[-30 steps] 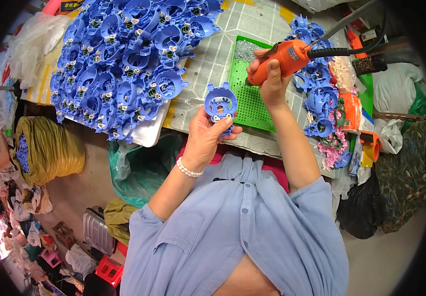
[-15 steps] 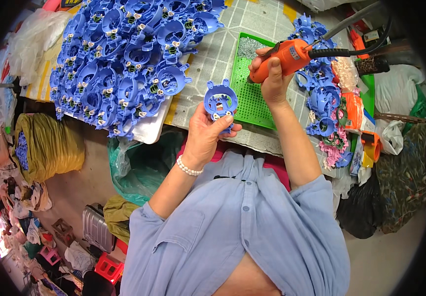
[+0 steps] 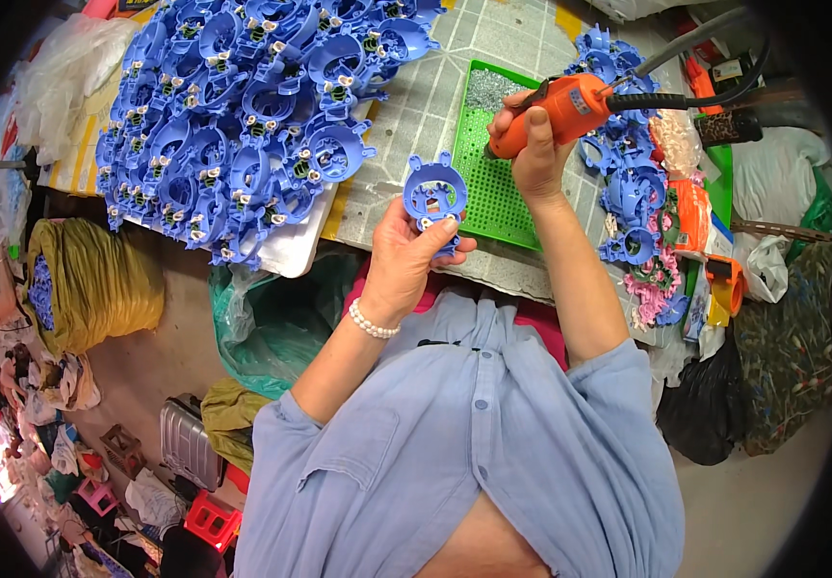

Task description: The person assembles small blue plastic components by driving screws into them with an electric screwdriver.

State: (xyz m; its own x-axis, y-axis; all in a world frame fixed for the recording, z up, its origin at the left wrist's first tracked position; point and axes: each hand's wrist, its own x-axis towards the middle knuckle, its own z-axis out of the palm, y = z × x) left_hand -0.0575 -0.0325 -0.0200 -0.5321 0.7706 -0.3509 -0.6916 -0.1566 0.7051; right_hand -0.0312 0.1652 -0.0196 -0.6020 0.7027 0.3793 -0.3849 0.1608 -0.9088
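Left hand (image 3: 403, 255), with a white beaded bracelet (image 3: 372, 320) at the wrist, pinches the lower end of a blue plastic piece (image 3: 432, 174), whose round, open-centred part extends beyond the thumb. To its right, the right hand (image 3: 539, 162) grips an orange power driver (image 3: 562, 116), tip above a perforated green tray (image 3: 499, 210); a heap of similar blue pieces (image 3: 243, 125) lies beyond the left hand, off to its left.

workshop | heaped blue plastic parts (image 3: 252, 171) | orange power screwdriver (image 3: 560, 114) | tray (image 3: 498, 207) of metal bits (image 3: 491, 90)
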